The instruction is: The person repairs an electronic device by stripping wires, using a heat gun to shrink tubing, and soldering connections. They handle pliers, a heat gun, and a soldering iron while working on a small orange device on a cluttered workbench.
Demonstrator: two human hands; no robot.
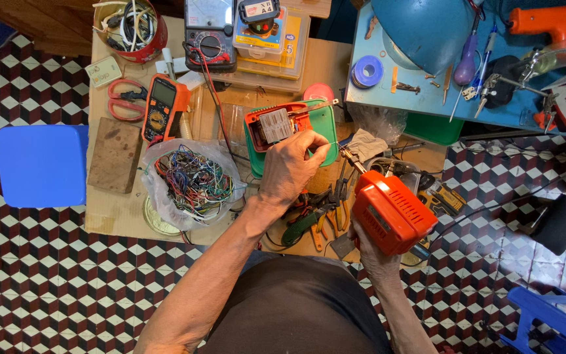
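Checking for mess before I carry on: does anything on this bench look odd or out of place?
Yes: the clear plastic bag of tangled coloured wires hangs over the cardboard-covered table's front edge, beside the left hand. Pliers lie heaped under both hands.

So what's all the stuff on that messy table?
soldering gun: 1, orange, in right hand, tip toward the part
electrical part: 1, orange and grey, on green tray
wire bundle: 1 bag, many colours, left of centre
multimeter: 1, orange and black, upper left
scissors: 1, red handles, far left
wood block: 1, brown, left edge
pliers: several, green and yellow handles, near edge
stool: 1, blue, on floor left
left hand: holds thin wire
right hand: grips the gun
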